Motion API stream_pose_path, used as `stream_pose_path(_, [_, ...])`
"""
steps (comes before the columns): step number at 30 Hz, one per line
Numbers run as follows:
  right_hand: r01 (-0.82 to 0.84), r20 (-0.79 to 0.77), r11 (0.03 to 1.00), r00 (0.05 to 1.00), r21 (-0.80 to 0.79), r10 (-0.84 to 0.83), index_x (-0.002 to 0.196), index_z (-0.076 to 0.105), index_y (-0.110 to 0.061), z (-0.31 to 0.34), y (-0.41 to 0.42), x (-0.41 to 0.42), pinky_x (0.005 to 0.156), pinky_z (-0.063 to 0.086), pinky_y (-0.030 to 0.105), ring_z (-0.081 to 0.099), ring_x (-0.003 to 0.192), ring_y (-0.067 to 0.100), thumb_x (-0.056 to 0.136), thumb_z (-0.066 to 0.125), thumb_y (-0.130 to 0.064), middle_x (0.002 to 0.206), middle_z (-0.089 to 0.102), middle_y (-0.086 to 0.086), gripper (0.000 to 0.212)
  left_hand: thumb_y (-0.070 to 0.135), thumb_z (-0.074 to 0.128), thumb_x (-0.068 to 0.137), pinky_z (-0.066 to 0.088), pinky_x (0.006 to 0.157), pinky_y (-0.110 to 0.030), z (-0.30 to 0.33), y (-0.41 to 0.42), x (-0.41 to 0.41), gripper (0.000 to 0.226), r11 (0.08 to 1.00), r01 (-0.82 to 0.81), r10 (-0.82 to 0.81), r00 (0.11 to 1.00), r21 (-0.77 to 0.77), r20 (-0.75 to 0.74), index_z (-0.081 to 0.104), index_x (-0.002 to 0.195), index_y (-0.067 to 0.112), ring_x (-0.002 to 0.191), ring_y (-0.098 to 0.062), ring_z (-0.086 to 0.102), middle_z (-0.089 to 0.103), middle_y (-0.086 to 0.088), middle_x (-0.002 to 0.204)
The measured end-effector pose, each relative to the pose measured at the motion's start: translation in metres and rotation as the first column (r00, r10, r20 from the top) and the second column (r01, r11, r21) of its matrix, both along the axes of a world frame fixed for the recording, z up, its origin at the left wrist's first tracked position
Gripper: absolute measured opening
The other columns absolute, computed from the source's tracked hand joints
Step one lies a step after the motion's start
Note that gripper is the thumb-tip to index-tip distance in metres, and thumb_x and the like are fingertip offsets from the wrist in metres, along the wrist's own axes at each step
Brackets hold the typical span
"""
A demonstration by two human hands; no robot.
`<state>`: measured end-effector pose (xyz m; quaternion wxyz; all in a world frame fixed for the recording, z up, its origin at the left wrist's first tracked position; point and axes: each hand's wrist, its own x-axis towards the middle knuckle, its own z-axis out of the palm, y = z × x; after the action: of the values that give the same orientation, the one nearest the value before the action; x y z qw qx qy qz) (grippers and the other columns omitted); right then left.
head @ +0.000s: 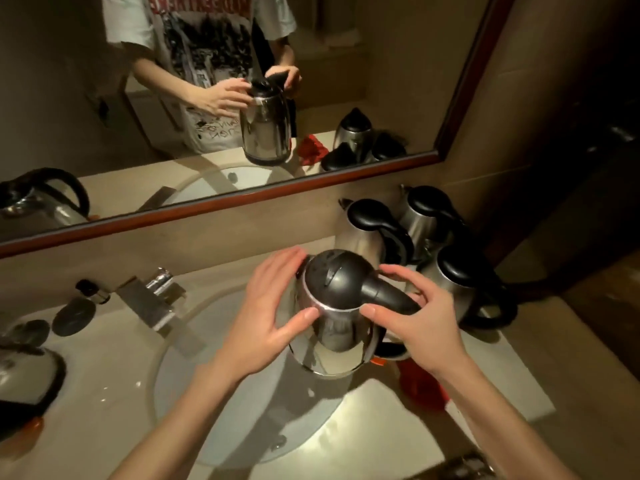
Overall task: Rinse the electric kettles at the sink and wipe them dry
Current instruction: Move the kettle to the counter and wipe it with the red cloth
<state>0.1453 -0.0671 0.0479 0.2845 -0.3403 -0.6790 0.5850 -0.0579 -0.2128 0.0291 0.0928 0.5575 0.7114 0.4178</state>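
A steel electric kettle [334,336] with a black lid and handle is held upright over the right side of the round white sink [221,393]. My left hand [273,306] cups its left side near the rim. My right hand [415,317] wraps around the black handle, thumb at the lid's edge. The lid is closed. A red cloth [420,384] lies on the counter under my right wrist, partly hidden. Three more steel kettles [377,230] [429,213] [464,282] stand grouped at the back right of the counter.
A chrome tap [156,299] stands behind the sink at the left, beside a dark oval dish [73,317]. Another kettle [24,379] lies at the far left edge. A wood-framed mirror [242,197] runs along the wall. A white mat [498,372] covers the counter at right.
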Motion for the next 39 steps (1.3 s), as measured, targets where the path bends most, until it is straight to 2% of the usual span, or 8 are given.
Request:
stream_pose_path(5, [0.121, 0.016, 0.992, 0.992, 0.029, -0.122, 0.117, 0.071, -0.016, 0.01, 0.026, 0.05, 0.07, 0.057, 0.015, 0.077, 0.086, 0.007, 0.068, 0.088, 0.005, 0.094, 0.079, -0.016, 0.055, 0.076, 0.053, 0.081, 0.011, 0.116, -0.018, -0.056, 0.002, 0.04, 0.086, 0.993, -0.064, 0.085, 0.972, -0.102, 0.218, 0.019, 0.152, 0.043, 0.147, 0.003, 0.015, 0.021, 0.02, 0.159])
stream_pose_path(11, [0.259, 0.038, 0.961, 0.964, 0.091, -0.264, 0.121, 0.07, -0.017, 0.012, 0.043, 0.106, 0.072, 0.058, 0.015, 0.076, 0.09, 0.006, 0.068, 0.09, -0.003, 0.098, 0.078, -0.011, 0.058, 0.088, 0.051, 0.072, 0.024, 0.114, -0.035, -0.105, 0.042, 0.083, 0.095, 0.961, 0.078, 0.005, 0.955, -0.267, 0.296, 0.016, 0.15, 0.047, 0.142, -0.005, 0.023, 0.027, 0.011, 0.158])
stream_pose_path(18, [0.378, 0.089, 0.925, 0.921, 0.026, -0.379, 0.126, 0.066, -0.029, 0.003, 0.043, 0.162, 0.066, 0.059, 0.018, 0.078, 0.084, 0.01, 0.07, 0.091, -0.009, 0.092, 0.08, -0.005, 0.064, 0.092, 0.059, 0.063, 0.036, 0.108, -0.029, -0.144, 0.088, 0.13, 0.096, 0.87, 0.293, -0.156, 0.927, -0.397, 0.342, 0.035, 0.142, 0.043, 0.128, -0.004, 0.038, 0.038, 0.02, 0.143])
stream_pose_path(21, [0.437, 0.097, 0.899, 0.897, -0.038, -0.432, 0.119, 0.065, -0.035, -0.001, 0.04, 0.18, 0.061, 0.059, 0.019, 0.078, 0.08, 0.012, 0.07, 0.089, -0.006, 0.085, 0.08, -0.009, 0.062, 0.082, 0.073, 0.064, 0.044, 0.104, -0.041, -0.165, 0.104, 0.146, 0.089, 0.849, 0.338, -0.238, 0.931, -0.406, 0.278, 0.043, 0.136, 0.04, 0.122, -0.01, 0.045, 0.048, 0.015, 0.136])
stream_pose_path(25, [0.495, 0.109, 0.865, 0.867, -0.078, -0.486, 0.122, 0.066, -0.028, -0.007, 0.037, 0.202, 0.058, 0.061, 0.029, 0.078, 0.074, 0.019, 0.066, 0.093, -0.013, 0.078, 0.079, 0.003, 0.064, 0.086, 0.064, 0.066, 0.021, 0.118, -0.039, -0.194, 0.119, 0.159, 0.102, 0.806, 0.351, -0.354, 0.931, -0.476, 0.088, 0.033, 0.152, 0.04, 0.143, -0.019, 0.025, 0.029, 0.006, 0.158])
stream_pose_path(30, [0.563, 0.149, 0.823, 0.823, -0.074, -0.549, 0.121, 0.068, -0.025, -0.016, 0.034, 0.224, 0.059, 0.06, 0.027, 0.077, 0.073, 0.02, 0.07, 0.089, -0.007, 0.073, 0.078, 0.004, 0.058, 0.079, 0.05, 0.077, 0.028, 0.106, -0.039, -0.21, 0.122, 0.159, 0.079, 0.836, 0.311, -0.381, 0.922, -0.453, -0.072, 0.061, 0.132, 0.024, 0.127, -0.026, 0.044, 0.053, -0.001, 0.139])
stream_pose_path(34, [0.578, 0.148, 0.812, 0.813, -0.086, -0.563, 0.12, 0.069, -0.026, -0.014, 0.031, 0.231, 0.059, 0.058, 0.021, 0.077, 0.074, 0.018, 0.072, 0.088, -0.006, 0.078, 0.079, 0.003, 0.056, 0.057, 0.061, 0.086, 0.047, 0.09, -0.037, -0.184, 0.11, 0.16, 0.038, 0.907, 0.185, -0.049, 0.938, -0.378, 0.343, 0.064, 0.108, 0.026, 0.1, -0.015, 0.061, 0.066, 0.01, 0.105])
stream_pose_path(39, [0.527, 0.125, 0.847, 0.847, -0.072, -0.516, 0.117, 0.069, -0.028, -0.005, 0.026, 0.223, 0.061, 0.06, 0.024, 0.078, 0.077, 0.018, 0.074, 0.089, -0.009, 0.081, 0.079, 0.002, 0.052, 0.03, 0.053, 0.1, 0.05, 0.077, -0.017, -0.11, 0.105, 0.168, 0.021, 0.99, 0.11, 0.017, 0.538, -0.091, 0.843, 0.062, 0.112, 0.015, 0.095, -0.014, 0.065, 0.071, 0.005, 0.097])
